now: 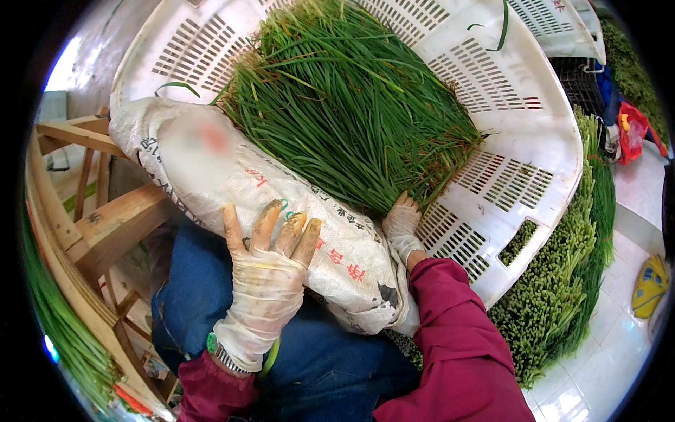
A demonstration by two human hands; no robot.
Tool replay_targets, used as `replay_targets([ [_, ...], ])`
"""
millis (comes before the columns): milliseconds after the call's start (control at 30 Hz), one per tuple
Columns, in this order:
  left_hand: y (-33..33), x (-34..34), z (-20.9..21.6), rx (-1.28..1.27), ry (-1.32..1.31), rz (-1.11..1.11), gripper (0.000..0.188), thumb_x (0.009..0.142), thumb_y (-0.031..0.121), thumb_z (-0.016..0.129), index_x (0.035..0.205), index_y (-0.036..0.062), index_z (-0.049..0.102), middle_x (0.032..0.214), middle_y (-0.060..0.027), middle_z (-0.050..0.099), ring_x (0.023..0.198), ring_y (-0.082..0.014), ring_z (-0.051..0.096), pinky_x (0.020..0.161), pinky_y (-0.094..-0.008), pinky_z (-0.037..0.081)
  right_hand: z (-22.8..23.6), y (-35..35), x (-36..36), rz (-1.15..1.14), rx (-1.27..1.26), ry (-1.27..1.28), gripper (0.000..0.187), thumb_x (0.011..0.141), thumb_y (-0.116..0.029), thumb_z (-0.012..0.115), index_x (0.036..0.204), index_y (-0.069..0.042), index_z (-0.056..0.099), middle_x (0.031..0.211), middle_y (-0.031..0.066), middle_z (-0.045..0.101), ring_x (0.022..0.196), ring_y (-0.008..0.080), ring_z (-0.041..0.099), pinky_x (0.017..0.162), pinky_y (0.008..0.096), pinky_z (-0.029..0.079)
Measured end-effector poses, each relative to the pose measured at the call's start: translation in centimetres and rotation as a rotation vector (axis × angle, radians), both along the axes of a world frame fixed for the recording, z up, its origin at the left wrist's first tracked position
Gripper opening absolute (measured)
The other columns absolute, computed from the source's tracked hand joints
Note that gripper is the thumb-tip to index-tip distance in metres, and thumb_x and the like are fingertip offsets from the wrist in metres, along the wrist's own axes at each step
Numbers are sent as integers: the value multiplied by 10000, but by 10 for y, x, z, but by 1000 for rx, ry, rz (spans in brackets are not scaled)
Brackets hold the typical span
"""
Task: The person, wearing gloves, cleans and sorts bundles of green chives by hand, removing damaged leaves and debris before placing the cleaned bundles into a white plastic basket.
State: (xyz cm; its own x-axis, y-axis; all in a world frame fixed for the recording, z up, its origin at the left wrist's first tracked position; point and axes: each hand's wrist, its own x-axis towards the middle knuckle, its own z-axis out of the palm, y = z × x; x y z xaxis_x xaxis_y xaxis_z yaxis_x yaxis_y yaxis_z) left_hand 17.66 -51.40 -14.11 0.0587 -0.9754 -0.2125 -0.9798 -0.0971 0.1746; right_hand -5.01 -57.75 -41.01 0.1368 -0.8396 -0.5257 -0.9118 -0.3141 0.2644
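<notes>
A heap of long green garlic chives (337, 112) lies in a big white slotted plastic basket (485, 77). Over the basket's near edge rests a rolled white woven sack (281, 190) with printing on it. My left hand (267, 281), in a thin whitish glove with bare fingertips, lies on the sack with its fingers spread, holding nothing. Past the sack's right end, my right hand (402, 221), gloved too, reaches into the basket. Its fingers close on the near edge of the chives and are partly hidden among the leaves.
Wooden framing (119, 218) stands at my left, with more long green stalks (56, 323) beside it. Stacked green bundles (548, 309) fill the right of the basket. A yellow cloth-like item (650, 287) lies on the tiled floor (605, 344); a red bag (631, 133) sits farther back.
</notes>
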Motion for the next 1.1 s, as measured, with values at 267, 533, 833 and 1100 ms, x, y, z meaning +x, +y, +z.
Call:
replay_targets([
  [267, 1, 1, -1, -41, 7, -3, 354, 684, 108, 544, 1037, 105, 574, 1016, -41, 545, 1077, -254, 418, 969, -563, 107, 20, -56, -12, -50, 275, -256, 260, 732, -80, 494, 979, 3, 487, 928, 194, 557, 861, 332, 566, 720, 386, 471],
  [533, 1, -1, -3, -55, 4, 2, 314, 690, 151, 538, 996, 114, 598, 982, -37, 589, 1057, -260, 447, 970, -596, 102, 47, -136, -20, -144, 355, -311, 448, 574, -166, 638, 983, -9, 544, 837, 189, 599, 800, 325, 573, 709, 353, 451],
  [833, -2, -2, -6, -71, 33, 8, 321, 677, 134, 539, 991, 116, 601, 954, -33, 601, 1053, -250, 453, 985, -581, 85, 73, -146, -15, -156, 354, -303, 370, 538, -186, 672, 838, 8, 575, 759, 174, 596, 744, 304, 570, 692, 351, 448],
  [1100, -2, -1, -8, -65, 40, -5, 340, 672, 111, 531, 1004, 115, 599, 959, -34, 599, 1029, -252, 475, 989, -580, 68, 192, -202, 41, -19, 378, -338, 380, 572, -194, 673, 851, 46, 575, 814, 194, 590, 763, 297, 580, 694, 334, 454],
])
